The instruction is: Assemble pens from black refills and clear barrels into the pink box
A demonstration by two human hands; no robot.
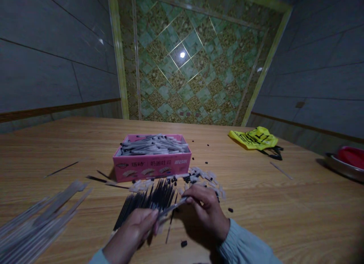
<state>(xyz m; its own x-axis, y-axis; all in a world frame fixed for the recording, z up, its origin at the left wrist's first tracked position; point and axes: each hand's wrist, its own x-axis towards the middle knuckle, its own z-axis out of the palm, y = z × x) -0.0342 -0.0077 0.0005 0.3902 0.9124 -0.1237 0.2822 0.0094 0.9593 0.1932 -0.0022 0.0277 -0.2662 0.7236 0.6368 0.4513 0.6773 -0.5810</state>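
Sleeves of pale blue (244,241) reach in from the near edge, and a small black piece (184,243) lies on the bench (256,218) between them. Left hand (139,226) and right hand (206,209) work close together but apart, joined by one slim greyish stick (172,208). Thumb and fingers of the left are pinched together on its lower end; the right's fingertips are closed on its upper end, so the stick slants up toward the right, above the bench. A single thin dark stick (171,222) lies beneath it.

At the near left, long clear tubes (36,226) fan out, blurred. Just beyond the left hand is a dense bunch of black pointed sticks (148,199); whether that hand touches it, I cannot tell. A few loose dark sticks (98,178) lie to the left of the bunch.

Farther on, little white and black pieces (204,177) are scattered beyond the right hand and along the front of a pink box (152,167), which is heaped with grey-white sticks (153,144). Over to the right are a metal tray (349,171) with something red in it and a crumpled yellow bag (256,138). A green tiled wall (184,78) stands behind the bench.
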